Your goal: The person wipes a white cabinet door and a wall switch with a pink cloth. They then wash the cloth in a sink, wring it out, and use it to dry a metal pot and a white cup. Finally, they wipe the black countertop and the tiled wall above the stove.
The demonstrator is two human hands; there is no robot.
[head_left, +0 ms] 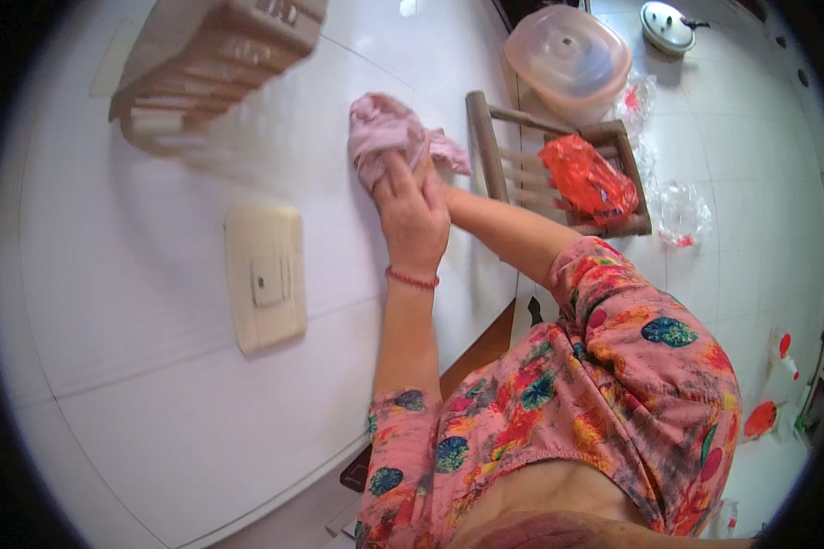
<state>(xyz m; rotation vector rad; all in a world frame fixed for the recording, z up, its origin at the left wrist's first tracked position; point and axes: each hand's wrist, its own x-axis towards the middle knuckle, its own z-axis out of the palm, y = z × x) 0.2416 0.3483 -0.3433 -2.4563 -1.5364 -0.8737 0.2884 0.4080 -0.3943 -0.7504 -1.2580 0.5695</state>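
A crumpled pink cloth [388,130] is bunched in front of me, close to the white tiled wall. My left hand [415,230], with a red beaded bracelet at its wrist, grips the lower part of the cloth. My right hand [434,180] reaches in from the right and meets the left hand at the cloth. Much of the right hand is hidden behind the left one and the fabric. One loose end of the cloth hangs out to the right.
On the tiled wall [165,425] are a cream electrical plate [266,281] and a brown slatted plastic rack [226,62]. To the right, a wooden chair [486,147] bears a red plastic bag [590,178]. Beyond are a lidded plastic tub [566,62], a lidded pot [667,29] and a clear bag [681,211].
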